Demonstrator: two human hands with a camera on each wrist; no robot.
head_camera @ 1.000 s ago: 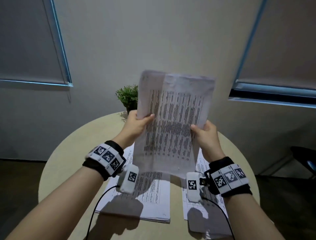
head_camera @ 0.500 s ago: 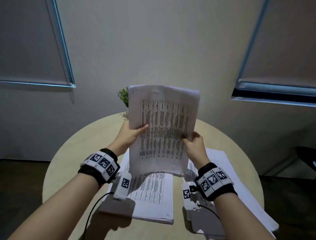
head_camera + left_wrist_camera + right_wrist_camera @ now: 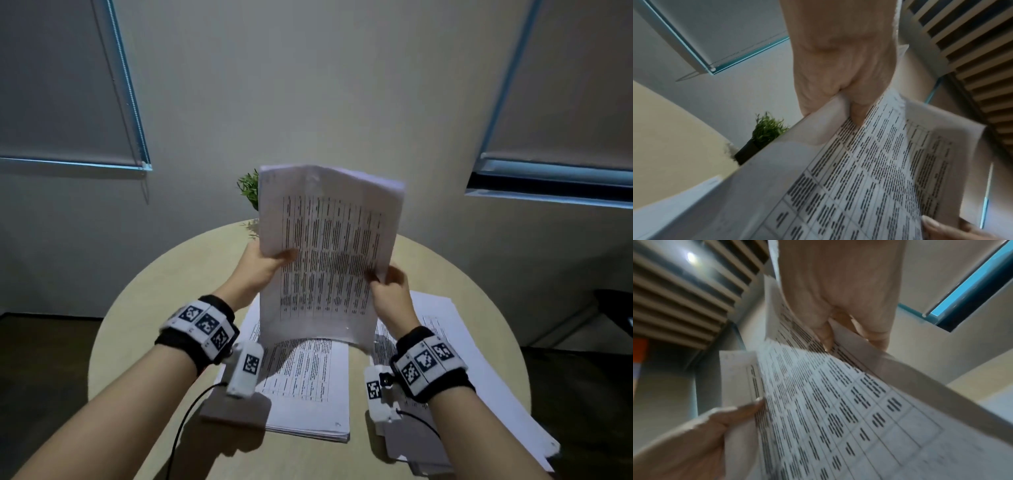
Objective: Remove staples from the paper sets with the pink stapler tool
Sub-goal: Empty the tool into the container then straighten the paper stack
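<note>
I hold a printed paper set (image 3: 329,253) upright above the round table (image 3: 144,329), its lower edge close over the stacks. My left hand (image 3: 263,263) pinches its left edge, thumb on the front. My right hand (image 3: 390,284) grips the right edge. In the left wrist view the left hand (image 3: 840,84) clamps the paper set (image 3: 869,175) between thumb and fingers. The right wrist view has the right hand (image 3: 840,311) pinching the paper set (image 3: 838,402). No pink stapler tool shows in any view.
One stack of printed sheets (image 3: 308,383) lies on the table below the held set, and a second stack (image 3: 455,346) lies to its right. A small green potted plant (image 3: 248,186) stands at the table's far edge. Walls and blinds are behind.
The held paper set has come down and slightly left, from high in front of the wall to just above the stacks. Both hands kept their grip.
</note>
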